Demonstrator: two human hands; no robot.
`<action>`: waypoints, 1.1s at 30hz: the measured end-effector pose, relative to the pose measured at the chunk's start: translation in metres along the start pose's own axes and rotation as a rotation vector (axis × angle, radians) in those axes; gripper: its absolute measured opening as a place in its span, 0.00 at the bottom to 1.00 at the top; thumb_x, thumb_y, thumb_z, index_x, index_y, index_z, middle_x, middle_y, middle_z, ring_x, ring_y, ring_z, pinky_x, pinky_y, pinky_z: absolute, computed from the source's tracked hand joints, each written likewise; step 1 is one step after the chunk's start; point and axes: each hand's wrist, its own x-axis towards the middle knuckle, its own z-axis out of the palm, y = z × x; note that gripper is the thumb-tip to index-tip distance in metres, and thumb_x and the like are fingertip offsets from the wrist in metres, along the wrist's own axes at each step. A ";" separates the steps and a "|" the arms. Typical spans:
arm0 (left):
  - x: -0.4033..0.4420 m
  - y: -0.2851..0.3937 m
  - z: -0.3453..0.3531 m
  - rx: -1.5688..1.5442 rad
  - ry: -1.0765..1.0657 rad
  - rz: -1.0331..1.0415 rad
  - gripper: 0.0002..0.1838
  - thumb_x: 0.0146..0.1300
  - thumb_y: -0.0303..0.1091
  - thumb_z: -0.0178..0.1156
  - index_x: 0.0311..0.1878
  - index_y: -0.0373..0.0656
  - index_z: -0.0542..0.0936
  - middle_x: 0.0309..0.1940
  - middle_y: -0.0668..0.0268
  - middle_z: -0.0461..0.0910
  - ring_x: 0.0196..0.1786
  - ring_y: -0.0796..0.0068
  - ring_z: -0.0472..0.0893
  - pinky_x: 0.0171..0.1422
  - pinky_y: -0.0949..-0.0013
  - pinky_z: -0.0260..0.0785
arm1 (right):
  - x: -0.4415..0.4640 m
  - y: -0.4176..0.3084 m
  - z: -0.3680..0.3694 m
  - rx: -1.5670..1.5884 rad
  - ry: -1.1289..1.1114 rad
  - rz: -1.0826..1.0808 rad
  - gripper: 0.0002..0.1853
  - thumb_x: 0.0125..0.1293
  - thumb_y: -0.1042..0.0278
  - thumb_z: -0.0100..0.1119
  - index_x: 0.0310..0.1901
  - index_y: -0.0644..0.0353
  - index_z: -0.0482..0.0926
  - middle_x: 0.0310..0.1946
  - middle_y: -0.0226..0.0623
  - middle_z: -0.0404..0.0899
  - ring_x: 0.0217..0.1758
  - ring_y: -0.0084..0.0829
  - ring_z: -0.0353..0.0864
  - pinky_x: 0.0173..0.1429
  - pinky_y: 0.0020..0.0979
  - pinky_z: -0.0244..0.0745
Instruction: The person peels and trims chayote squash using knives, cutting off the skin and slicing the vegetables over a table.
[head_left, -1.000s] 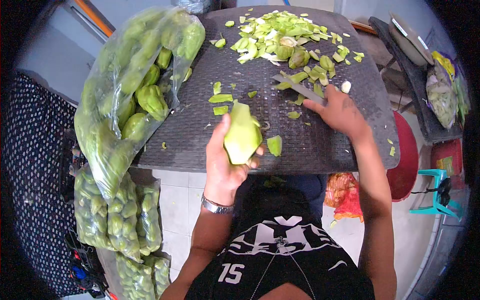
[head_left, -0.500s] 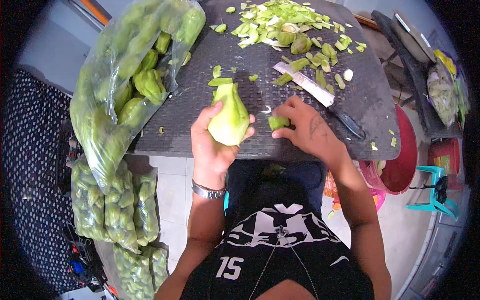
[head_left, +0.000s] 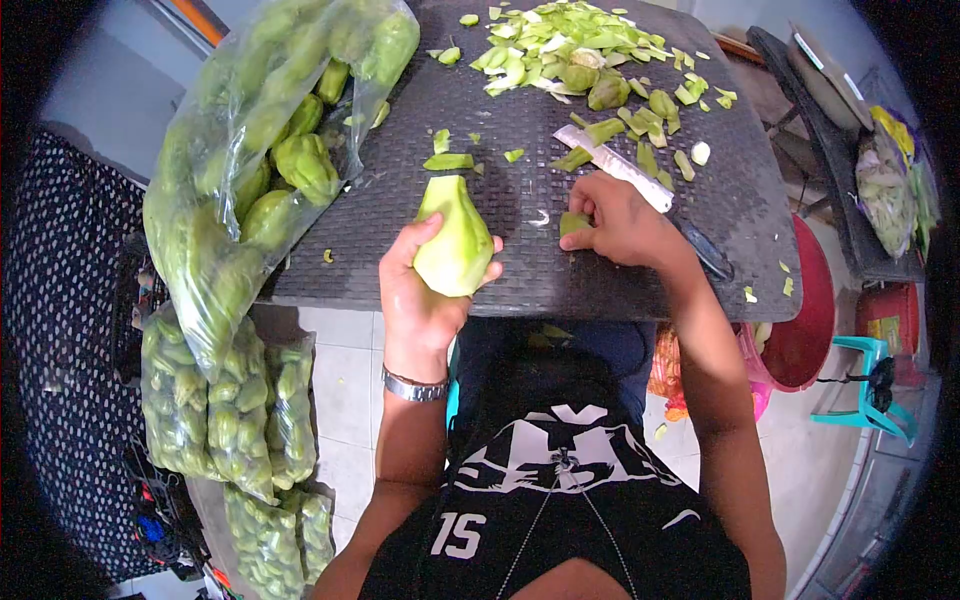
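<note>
Before me is a dark table [head_left: 390,285]; on its left lies a clear bag [head_left: 200,200] of chayotes [head_left: 305,168], toward its far end a heap of peelings [head_left: 560,45]. A knife [head_left: 630,175] lies just beside the right hand [head_left: 628,228]. The left hand [head_left: 422,298] is closed around a peeled chayote [head_left: 452,245] above the table; the right pinches a small green piece [head_left: 573,226].

Dk table [head_left: 440,110] w/ woven top – peel pile [head_left: 560,45], knife [head_left: 645,188], lg bag [head_left: 230,150] of chayotes [head_left: 307,165]
</note>
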 end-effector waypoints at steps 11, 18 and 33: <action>0.000 -0.003 -0.002 0.015 0.018 0.015 0.25 0.67 0.43 0.62 0.62 0.38 0.77 0.47 0.53 0.84 0.46 0.49 0.86 0.46 0.52 0.81 | -0.053 -0.069 -0.019 0.012 0.452 -0.023 0.12 0.62 0.64 0.72 0.36 0.63 0.81 0.30 0.47 0.81 0.36 0.49 0.83 0.44 0.43 0.79; 0.000 -0.005 -0.008 0.029 -0.015 0.007 0.28 0.68 0.47 0.60 0.63 0.36 0.77 0.49 0.52 0.84 0.46 0.54 0.85 0.45 0.55 0.81 | -0.140 -0.031 0.074 0.153 -0.338 0.248 0.17 0.74 0.55 0.58 0.48 0.63 0.84 0.44 0.59 0.84 0.52 0.60 0.83 0.60 0.55 0.76; -0.006 -0.012 0.005 0.046 -0.056 -0.031 0.28 0.68 0.45 0.59 0.64 0.36 0.77 0.49 0.51 0.84 0.46 0.53 0.84 0.46 0.54 0.79 | -0.080 0.057 0.209 -0.086 -0.187 0.146 0.48 0.61 0.52 0.70 0.79 0.59 0.57 0.82 0.54 0.51 0.86 0.54 0.46 0.87 0.52 0.44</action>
